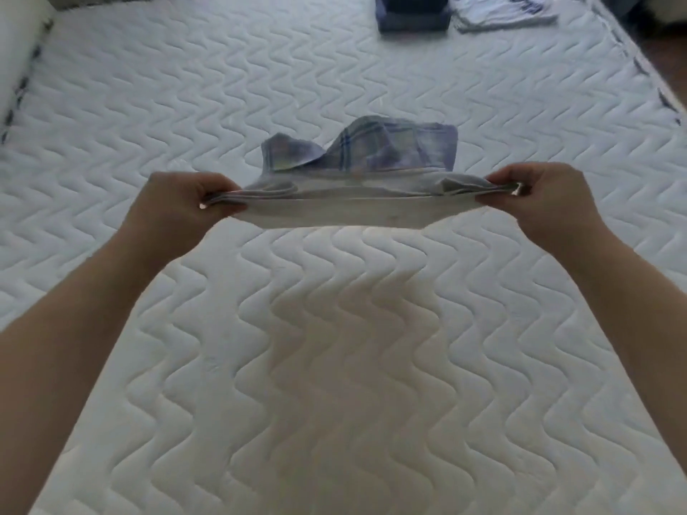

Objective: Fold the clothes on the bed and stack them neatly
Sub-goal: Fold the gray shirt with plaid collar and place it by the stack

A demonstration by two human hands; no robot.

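A pale checked cloth (345, 202) with blue lines hangs stretched in the air over the white quilted bed (334, 347). My left hand (182, 200) pinches its left end and my right hand (539, 195) pinches its right end. The near part of the cloth is pulled flat between the hands. Its far part, showing the blue check pattern, bunches up behind them. A folded dark blue stack (412, 13) and a folded white garment (502, 11) with dark print lie at the bed's far right.
The mattress's right edge (654, 87) runs along a dark floor. A white headboard or wall (18, 50) borders the far left. Wide bare quilted surface lies beneath and in front of my arms.
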